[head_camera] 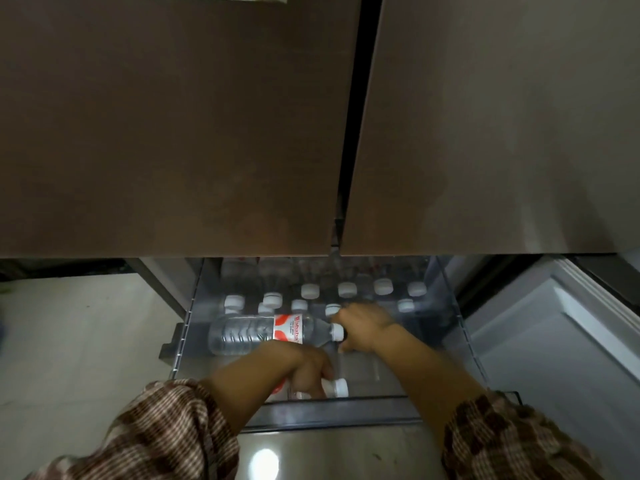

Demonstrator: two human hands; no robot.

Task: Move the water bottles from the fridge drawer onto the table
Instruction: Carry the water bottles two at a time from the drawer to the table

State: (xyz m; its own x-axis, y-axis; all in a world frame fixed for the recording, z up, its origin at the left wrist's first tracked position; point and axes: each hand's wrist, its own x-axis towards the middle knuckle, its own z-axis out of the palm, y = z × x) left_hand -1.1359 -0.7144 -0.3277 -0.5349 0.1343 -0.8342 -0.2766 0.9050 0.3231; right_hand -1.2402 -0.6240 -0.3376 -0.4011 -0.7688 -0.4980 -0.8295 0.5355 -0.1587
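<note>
The open fridge drawer (460, 327) holds several clear water bottles with white caps (346, 289), standing upright at its back. One bottle with a red and white label (249, 332) lies sideways above the drawer's front part, cap pointing right. My right hand (363, 327) is closed around its neck and cap. My left hand (308, 368) is lower, near the drawer's front wall, wrapped around a second bottle (337, 388). Only that bottle's white cap and a bit of red label show. Both forearms wear checked brown sleeves.
Two closed brown fridge doors (173, 133) hang over the drawer's back and fill the upper view. The drawer's steel front panel (329, 452) is right below my arms. Pale floor (69, 323) lies at the left. A grey inner panel (554, 341) stands at the right.
</note>
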